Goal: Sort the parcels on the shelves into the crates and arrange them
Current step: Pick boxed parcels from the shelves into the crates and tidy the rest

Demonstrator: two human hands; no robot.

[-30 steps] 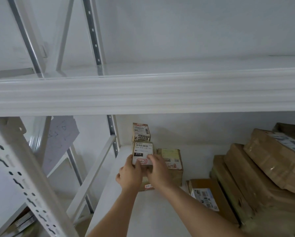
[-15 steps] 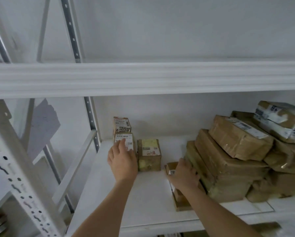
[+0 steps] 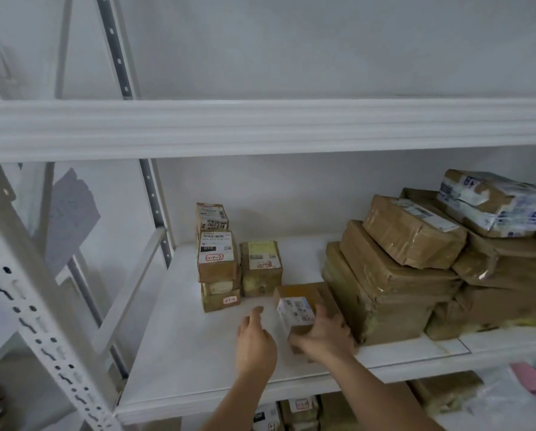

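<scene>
Bottom centre: two bare forearms reach up onto the white shelf (image 3: 179, 362). Right hand (image 3: 324, 335) grips the near end of a flat brown box (image 3: 304, 301), fingers curled over its right edge, thumb at the near corner; blurred, so finger detail unclear. The box lies flat on the shelf at lower centre, white label (image 3: 295, 311) facing up, its right side touching or just beside the big stack. Left hand (image 3: 255, 345) is just left of the box, fingers loosely spread and relaxed, holding nothing; whether it touches the shelf surface can't be told.

Lower edge, below the shelf: more brown parcels (image 3: 300, 412) with labels, partly hidden by the shelf lip and arms. Lower right: clear plastic bags (image 3: 509, 402) with something pink (image 3: 532, 379) inside, blurred.

Centre, farther back: a stack of small boxes (image 3: 218, 269) with white labels, a smaller one behind it near the wall. Just right of it, touching or nearly so, a single brown box with yellowish label (image 3: 262, 267).

Right: big stack of taped brown parcels (image 3: 394, 284), tilted and leaning on each other, crowding the flat box's right side. Top right of that pile, a parcel with a white-blue wrap (image 3: 493, 203).

Left of frame: perforated white upright (image 3: 27, 306) and diagonal brace (image 3: 126, 293). Across the upper middle: front beam of the upper shelf (image 3: 260, 126). Behind, white wall.
</scene>
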